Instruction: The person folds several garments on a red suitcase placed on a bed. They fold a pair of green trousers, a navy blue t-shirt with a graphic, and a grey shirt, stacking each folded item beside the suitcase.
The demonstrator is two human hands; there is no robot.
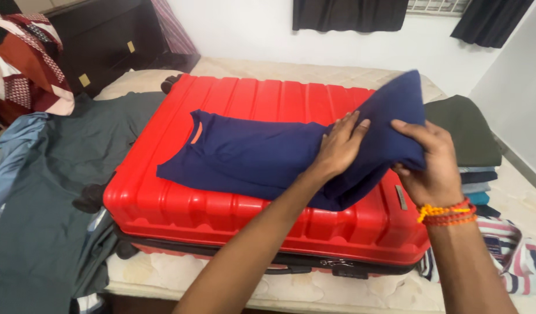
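Up close, the right hand pinches a raised fold of a navy blue T-shirt, thumb underneath and fingers curled over the top edge of the cloth. Orange and yellow thread bands circle that wrist. Just beside it, the left hand lies flat and spread on the same shirt, fingers pointing up and to the right, pressing the fabric down where the fold begins. Its forearm reaches in from the bottom centre of the view.

The shirt lies across the ribbed lid of a closed red hard-shell suitcase. Its neckline, with an orange inner band, points left, and the lifted end stands up toward the right.

The suitcase lies flat on a cream quilted mattress. Left of it, grey-green garments are spread loosely, with a light blue garment at the far left edge. Right of the suitcase sits a stack of folded clothes, a dark olive piece on top and blue ones below. A striped garment lies near the lower right corner. A red, white and black patterned cloth hangs at upper left beside dark wooden furniture.
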